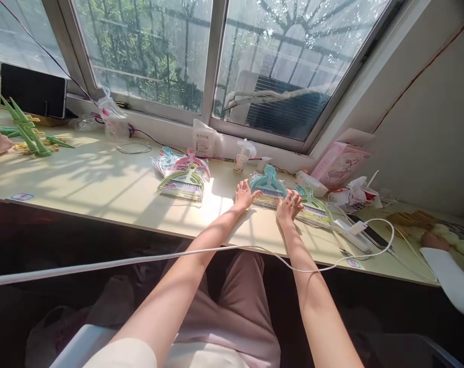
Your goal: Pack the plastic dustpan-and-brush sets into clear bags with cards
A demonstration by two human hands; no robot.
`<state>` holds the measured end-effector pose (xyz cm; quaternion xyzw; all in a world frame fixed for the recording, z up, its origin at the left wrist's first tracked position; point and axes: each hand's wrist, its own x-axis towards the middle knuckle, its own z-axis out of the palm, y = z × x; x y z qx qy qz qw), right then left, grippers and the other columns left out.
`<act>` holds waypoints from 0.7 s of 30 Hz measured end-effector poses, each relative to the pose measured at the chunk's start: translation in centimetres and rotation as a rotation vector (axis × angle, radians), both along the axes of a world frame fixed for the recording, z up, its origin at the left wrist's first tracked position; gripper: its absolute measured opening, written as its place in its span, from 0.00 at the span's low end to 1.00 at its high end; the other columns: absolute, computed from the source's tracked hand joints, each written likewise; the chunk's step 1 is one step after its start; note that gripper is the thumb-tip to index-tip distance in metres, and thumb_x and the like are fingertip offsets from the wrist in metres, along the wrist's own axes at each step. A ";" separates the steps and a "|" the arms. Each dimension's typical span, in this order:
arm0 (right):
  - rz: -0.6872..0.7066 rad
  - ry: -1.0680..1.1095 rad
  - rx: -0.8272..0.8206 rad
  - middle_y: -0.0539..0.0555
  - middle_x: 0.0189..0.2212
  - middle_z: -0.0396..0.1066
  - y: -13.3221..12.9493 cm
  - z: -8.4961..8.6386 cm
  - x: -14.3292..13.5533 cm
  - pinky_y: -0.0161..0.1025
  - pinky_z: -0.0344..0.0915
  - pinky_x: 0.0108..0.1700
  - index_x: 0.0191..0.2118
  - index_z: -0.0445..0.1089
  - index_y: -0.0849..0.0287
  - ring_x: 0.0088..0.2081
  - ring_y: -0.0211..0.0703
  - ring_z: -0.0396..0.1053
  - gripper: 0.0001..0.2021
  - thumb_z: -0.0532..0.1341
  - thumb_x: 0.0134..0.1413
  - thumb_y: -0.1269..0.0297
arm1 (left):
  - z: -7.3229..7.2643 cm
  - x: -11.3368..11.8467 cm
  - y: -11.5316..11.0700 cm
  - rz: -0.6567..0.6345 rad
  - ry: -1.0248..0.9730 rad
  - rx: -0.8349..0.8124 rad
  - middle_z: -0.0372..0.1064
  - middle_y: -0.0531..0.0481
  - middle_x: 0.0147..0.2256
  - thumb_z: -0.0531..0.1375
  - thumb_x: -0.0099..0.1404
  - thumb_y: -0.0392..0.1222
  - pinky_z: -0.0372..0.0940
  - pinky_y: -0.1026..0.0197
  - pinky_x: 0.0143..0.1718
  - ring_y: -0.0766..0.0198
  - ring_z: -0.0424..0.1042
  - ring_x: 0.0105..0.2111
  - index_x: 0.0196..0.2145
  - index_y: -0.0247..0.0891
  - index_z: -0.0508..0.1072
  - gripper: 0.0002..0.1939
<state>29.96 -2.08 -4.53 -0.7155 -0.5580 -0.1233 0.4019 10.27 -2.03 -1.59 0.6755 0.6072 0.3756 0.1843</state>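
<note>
Fingers loosely spread, the left hand (244,195) and right hand (289,206) flank a teal dustpan-and-brush set (269,183) lying on the table (113,189) between them; whether either grips its edges, I cannot tell. Just right of the right hand lies a green set (313,208).

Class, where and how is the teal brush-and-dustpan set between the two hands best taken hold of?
Likely by the side edges of the teal set, left hand from the left, right hand from the right: it lies broad end near, narrow handle toward the window, so its wide sides face the hands.
</note>
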 end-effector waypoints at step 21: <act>1.085 -0.701 0.075 0.60 0.74 0.73 -7.7 0.4 -18.2 0.54 0.59 0.76 0.71 0.75 0.50 0.72 0.61 0.70 0.32 0.62 0.65 0.79 | 6.4 -36.4 -6.5 0.337 -0.195 -0.354 0.64 0.51 0.18 0.77 0.47 0.39 0.63 0.59 0.27 0.54 0.69 0.22 0.21 0.45 0.70 0.18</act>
